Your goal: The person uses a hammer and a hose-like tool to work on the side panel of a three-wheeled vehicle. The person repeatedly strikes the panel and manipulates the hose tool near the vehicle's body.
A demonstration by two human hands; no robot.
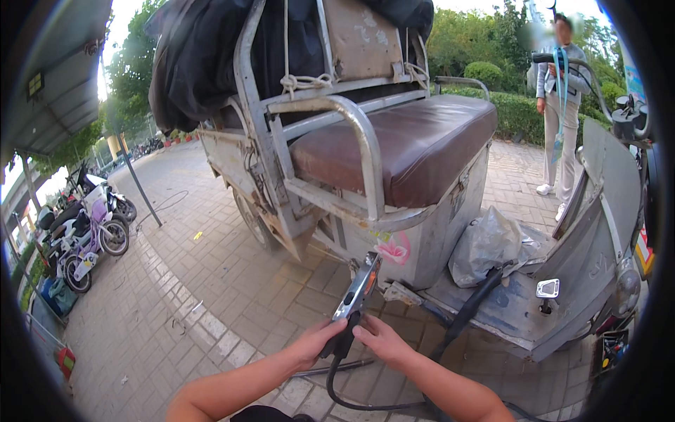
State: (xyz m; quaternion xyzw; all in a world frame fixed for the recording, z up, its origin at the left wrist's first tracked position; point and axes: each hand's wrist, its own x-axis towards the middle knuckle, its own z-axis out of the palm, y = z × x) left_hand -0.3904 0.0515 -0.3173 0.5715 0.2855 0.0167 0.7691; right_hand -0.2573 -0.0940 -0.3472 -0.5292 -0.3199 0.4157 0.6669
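Both my hands are closed round the dark handle end of a silver metal welding ground clamp (pixel 359 285), which has a thick black cable (pixel 332 385) running down from it. My left hand (pixel 322 340) grips its left side, and my right hand (pixel 380 339) presses its right side with the thumb on top. The clamp's far end points up and away, in front of the lower frame of a worn cargo tricycle (pixel 415 257). Whether its jaws touch the metal there, I cannot tell. A painted pink flower (pixel 394 248) shows just beyond the clamp.
Above the tricycle's body is a brown padded seat (pixel 422 144) with a bent metal rail (pixel 369 144). A grey plastic bag (pixel 487 246) and a pedal (pixel 547 289) sit on the footboard. Parked scooters (pixel 88 228) stand left; a person (pixel 562 105) stands back right.
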